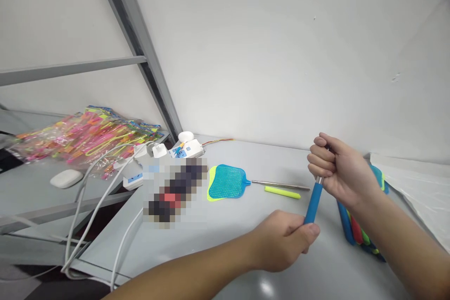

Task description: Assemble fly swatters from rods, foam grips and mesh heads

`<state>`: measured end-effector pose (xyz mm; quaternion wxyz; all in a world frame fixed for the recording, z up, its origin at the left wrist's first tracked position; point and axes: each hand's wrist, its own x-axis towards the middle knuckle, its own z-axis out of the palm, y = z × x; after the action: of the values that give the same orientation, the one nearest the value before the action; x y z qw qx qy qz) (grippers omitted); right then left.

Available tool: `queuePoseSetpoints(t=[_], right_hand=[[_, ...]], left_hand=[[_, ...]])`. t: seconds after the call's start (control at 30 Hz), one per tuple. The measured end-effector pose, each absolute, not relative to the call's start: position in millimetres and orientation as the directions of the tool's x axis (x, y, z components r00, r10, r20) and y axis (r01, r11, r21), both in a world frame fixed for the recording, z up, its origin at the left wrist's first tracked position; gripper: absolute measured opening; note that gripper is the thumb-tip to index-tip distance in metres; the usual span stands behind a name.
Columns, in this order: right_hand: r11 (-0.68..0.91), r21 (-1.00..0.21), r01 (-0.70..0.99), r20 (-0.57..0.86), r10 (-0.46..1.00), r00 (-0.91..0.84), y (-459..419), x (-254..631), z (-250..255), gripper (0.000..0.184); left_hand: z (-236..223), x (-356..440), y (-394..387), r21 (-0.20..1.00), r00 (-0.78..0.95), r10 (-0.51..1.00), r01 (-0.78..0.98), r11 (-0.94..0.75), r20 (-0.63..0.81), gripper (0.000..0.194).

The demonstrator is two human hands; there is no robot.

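Note:
My left hand [288, 239] is wrapped round the lower end of a blue fly swatter handle [313, 202]. Above it, my right hand [330, 166] is closed in a fist on the shiny metal rod [318, 179] that comes out of this handle; most of the rod is hidden in the fist. On the table to the left lies a blue mesh swatter head [228, 181], partly over a yellow one [212, 192]. A loose metal rod [281, 184] lies just right of the blue head, with a yellow handle [282, 192] below it.
Several coloured handles [356, 229] lie under my right forearm, near white sheeting [415, 187]. To the left are a blurred-out object [172, 192], a power strip [188, 149], white cables [91, 197] and a pile of bagged pink and yellow items [101, 136]. A wall closes off the back.

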<state>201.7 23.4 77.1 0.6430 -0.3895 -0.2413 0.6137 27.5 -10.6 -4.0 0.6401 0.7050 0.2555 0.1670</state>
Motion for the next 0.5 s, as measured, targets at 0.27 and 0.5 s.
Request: queuePoseSetpoints(t=[0.27,0.5], right_hand=[[-0.121,-0.774,-0.622,-0.19,0.981,0.046,18.9,185.1,64.3,0.026],[-0.274,-0.908,-0.318,-0.194,0.945,-0.262,29.9,164.2,58.4,0.049]], left_hand=[[-9.0,37.1,-3.8,0.928,0.863,0.499,-0.121,0.351,-0.076,0.047],[-10.5,43.3,0.7,0.688,0.635,0.726,-0.404,0.602,-0.262,0.058]])
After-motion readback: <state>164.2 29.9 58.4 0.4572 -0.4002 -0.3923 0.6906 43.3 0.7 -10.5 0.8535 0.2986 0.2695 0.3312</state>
